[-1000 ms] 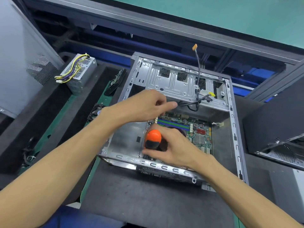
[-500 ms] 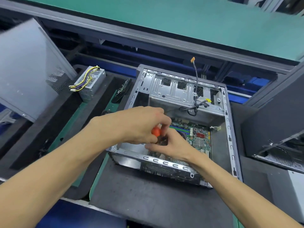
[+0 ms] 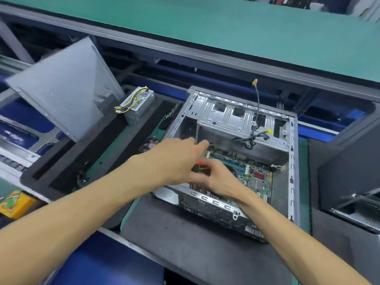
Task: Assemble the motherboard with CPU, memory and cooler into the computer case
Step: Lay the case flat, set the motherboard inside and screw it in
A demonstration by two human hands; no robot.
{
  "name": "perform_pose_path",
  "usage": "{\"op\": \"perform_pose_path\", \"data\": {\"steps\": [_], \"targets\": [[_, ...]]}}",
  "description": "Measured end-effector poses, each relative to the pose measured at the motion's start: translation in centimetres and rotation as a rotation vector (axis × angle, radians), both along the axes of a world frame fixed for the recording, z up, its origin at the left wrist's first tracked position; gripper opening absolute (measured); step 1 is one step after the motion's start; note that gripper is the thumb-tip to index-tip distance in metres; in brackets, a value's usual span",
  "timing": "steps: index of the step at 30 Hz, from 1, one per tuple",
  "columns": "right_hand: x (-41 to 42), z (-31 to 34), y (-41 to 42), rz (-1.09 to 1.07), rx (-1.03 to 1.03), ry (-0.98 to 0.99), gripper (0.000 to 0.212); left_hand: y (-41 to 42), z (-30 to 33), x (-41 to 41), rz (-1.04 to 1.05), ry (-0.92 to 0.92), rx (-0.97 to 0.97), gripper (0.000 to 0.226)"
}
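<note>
at far left a yellow object (image 3: 17,203) is seen on the bench edge, blurred. a grey side panel (image 3: 61,89) is propped tilted behind a black foam tray (image 3: 67,161), on which a power supply (image 3: 139,103) with yellow wires is set. the left hand (image 3: 176,159) is reached over the computer case (image 3: 293,171), its fingers curled; what they hold cannot be told. beside and partly under it, an orange-and-black screwdriver (image 3: 198,164) is gripped by the right hand (image 3: 220,179). the motherboard (image 3: 255,175) is laid flat inside the open case, under both hands. a cable with an orange plug (image 3: 255,81) is raised above the drive cage (image 3: 232,118). a second case (image 3: 353,182) is seen at right.
</note>
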State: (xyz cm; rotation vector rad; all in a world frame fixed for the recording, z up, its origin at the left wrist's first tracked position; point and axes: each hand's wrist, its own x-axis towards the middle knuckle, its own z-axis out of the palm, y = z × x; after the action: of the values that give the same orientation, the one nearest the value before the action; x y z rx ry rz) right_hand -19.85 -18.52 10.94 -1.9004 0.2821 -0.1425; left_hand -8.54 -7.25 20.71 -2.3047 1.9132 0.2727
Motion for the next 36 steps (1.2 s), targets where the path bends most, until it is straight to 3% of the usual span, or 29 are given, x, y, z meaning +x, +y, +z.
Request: {"op": "perform_pose_path", "data": {"steps": [2, 5, 8, 10, 12, 15, 17, 21, 24, 26, 29, 31, 34, 36], "targets": [[-0.1, 0.1, 0.1, 0.046, 0.026, 0.009, 0.009, -0.2, -0.3, -0.4, 0.09, -0.124, -0.002, 0.045], [-0.2, -0.1, 0.2, 0.011, 0.028, 0.014, 0.018, -0.3, -0.1, -0.4, 0.062, 0.101, 0.051, 0.014], [-0.2, 0.1, -0.1, -0.007, 0.0, 0.007, 0.022, 0.2, 0.3, -0.7, 0.031, 0.204, 0.069, 0.027], [-0.3, 0.3, 0.0, 0.07, 0.018, 0.0, 0.007, 0.4, 0.2, -1.5, 0.14, 0.036, -0.006, 0.041], [-0.4, 0.4, 0.2, 0.097, 0.041, -0.01, 0.006, 0.2, 0.0, -1.6, 0.222, -0.102, 0.001, 0.043], [-0.3, 0.0, 0.2, 0.061, 0.029, -0.015, 0.023, 0.3, 0.2, -1.5, 0.129, 0.117, 0.026, 0.01], [-0.2, -0.3, 0.0, 0.058, -0.018, -0.009, 0.03, 0.7, 0.3, -1.6, 0.093, 0.176, 0.063, 0.023], [-0.1, -0.3, 0.1, 0.084, -0.005, 0.021, 0.027, 0.8, -0.4, -2.2, 0.296, -0.124, 0.01, 0.048], [-0.1, -0.8, 0.1, 0.063, -0.032, 0.017, 0.019, 0.7, -0.5, -2.0, 0.226, 0.074, 0.022, 0.022], [-0.1, -1.1, -0.1, 0.044, -0.028, 0.014, 0.02, 0.8, -0.1, -1.7, 0.155, 0.176, 0.088, 0.024], [-0.1, -0.9, 0.1, 0.091, -0.057, 0.016, 0.023, 1.1, -0.2, -2.3, 0.214, 0.039, 0.017, 0.036], [-0.1, -0.7, 0.3, 0.1, -0.049, 0.014, 0.013, 0.9, -0.6, -2.2, 0.284, -0.048, -0.028, 0.042], [0.1, -0.8, 0.4, 0.075, -0.051, -0.011, 0.011, 0.7, -0.3, -1.7, 0.216, 0.059, 0.03, 0.024], [0.0, -1.0, 0.2, 0.059, -0.07, -0.035, 0.017, 0.7, 0.3, -1.3, 0.147, 0.137, 0.096, 0.027]]}}
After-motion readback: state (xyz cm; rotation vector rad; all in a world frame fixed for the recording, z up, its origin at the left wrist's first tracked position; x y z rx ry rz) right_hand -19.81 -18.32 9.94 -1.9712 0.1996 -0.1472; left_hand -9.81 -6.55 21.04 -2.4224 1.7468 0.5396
